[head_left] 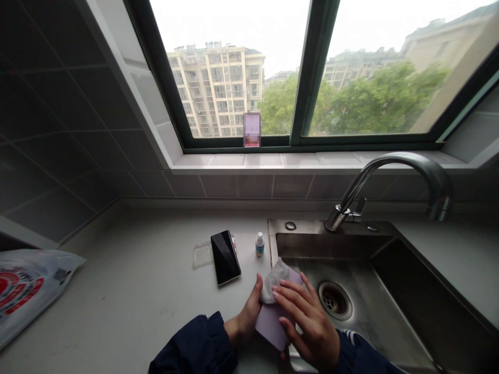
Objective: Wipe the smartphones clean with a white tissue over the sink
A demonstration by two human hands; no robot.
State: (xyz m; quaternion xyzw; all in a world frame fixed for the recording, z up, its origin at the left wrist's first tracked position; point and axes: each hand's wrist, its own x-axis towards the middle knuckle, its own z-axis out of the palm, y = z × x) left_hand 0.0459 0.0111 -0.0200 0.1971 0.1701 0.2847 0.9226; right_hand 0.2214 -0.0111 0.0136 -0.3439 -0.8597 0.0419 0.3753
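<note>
At the left edge of the sink, my left hand grips a flat, pale purple rectangular piece along its side, thumb up. What exactly the piece is, I cannot tell. My right hand lies over it, fingers pressing a crumpled white wipe against its upper part. Just beyond the hands a small white bottle with a coloured label stands upright on the counter. To its left lies a black-screened phone, partly over a clear case.
The steel sink with its drain is at the right, under a curved chrome faucet. A printed plastic bag rests on the pale counter at the far left. A blurred pinkish item is at the window.
</note>
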